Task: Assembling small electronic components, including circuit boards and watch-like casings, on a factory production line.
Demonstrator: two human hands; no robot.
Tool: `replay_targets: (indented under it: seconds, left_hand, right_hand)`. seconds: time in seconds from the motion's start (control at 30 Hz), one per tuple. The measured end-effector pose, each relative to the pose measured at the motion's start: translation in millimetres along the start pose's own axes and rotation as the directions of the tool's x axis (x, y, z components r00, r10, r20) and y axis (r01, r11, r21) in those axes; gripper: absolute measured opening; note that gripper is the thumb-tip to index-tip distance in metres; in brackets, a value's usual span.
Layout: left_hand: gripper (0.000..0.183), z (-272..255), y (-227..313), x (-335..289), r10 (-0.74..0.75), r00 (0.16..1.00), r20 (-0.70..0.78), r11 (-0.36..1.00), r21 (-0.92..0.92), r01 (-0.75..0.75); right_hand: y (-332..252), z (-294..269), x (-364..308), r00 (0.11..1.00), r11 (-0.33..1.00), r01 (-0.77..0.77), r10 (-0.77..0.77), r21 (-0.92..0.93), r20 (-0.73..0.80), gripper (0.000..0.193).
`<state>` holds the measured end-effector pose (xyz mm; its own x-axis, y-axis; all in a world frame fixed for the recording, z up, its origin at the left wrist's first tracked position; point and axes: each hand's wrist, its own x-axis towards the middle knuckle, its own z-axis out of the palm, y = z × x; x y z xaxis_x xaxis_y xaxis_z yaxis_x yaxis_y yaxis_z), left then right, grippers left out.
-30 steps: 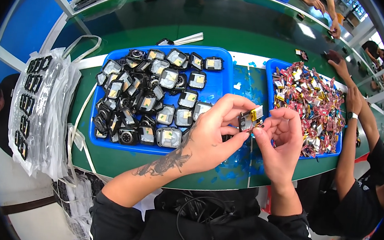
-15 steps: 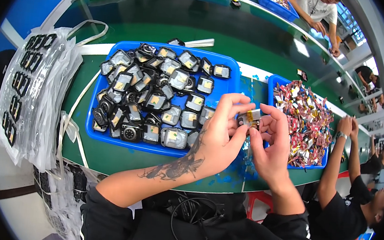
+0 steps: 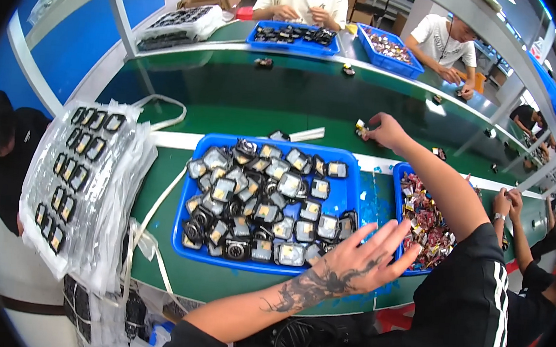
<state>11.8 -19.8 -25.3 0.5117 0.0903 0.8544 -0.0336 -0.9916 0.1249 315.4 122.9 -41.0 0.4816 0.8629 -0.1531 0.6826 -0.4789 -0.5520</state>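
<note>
My right hand (image 3: 389,134) is stretched far forward over the green belt (image 3: 244,108), its fingertips closed on a small electronic module (image 3: 360,128) with silver and yellow parts. Whether the module rests on the belt, I cannot tell. My left hand (image 3: 366,257) hovers with spread fingers and nothing in it, at the near right corner of a blue tray (image 3: 182,248). That tray holds many black watch cases (image 3: 267,211) with grey, yellow-marked backs. To the right, partly behind my right arm, a blue bin (image 3: 399,177) is heaped with small red circuit boards (image 3: 423,216).
On the left lies a stack of clear plastic trays (image 3: 81,156) holding black frames. White straps (image 3: 172,207) run beside it. Across the belt, two people in white shirts work behind blue bins (image 3: 393,63). Other small modules (image 3: 348,70) sit along the belt. A metal frame stands overhead.
Both hands held the module together before. My right hand has carried it forward over the belt, while my left hand has let go and opened. The view has tilted up toward the far side.
</note>
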Motion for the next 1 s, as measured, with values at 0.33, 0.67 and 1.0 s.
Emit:
replay_targets:
  seconds: [0.33,0.67,1.0]
  left_hand:
    - [0.049,-6.3,-1.1,2.8,0.094,0.996,0.004,0.996,-0.002,-0.094]
    - [0.036,-9.0,-4.1,5.9,0.023,0.967,-0.255,1.0,0.007,-0.022]
    - [0.027,-19.4,-41.7,13.0,-0.84,0.507,0.196,0.191,-0.766,0.613]
  right_hand:
    - [-145.9,46.5,-30.9,0.805,0.775,0.59,-0.587,-0.226,0.09,0.028]
    - [-166.7,79.5,-36.8,0.883,0.864,0.469,-0.466,-0.183,0.06,0.022]
    - [-103.1,-33.3,-183.4,0.758,0.773,0.497,-0.608,0.394,0.236,0.014]
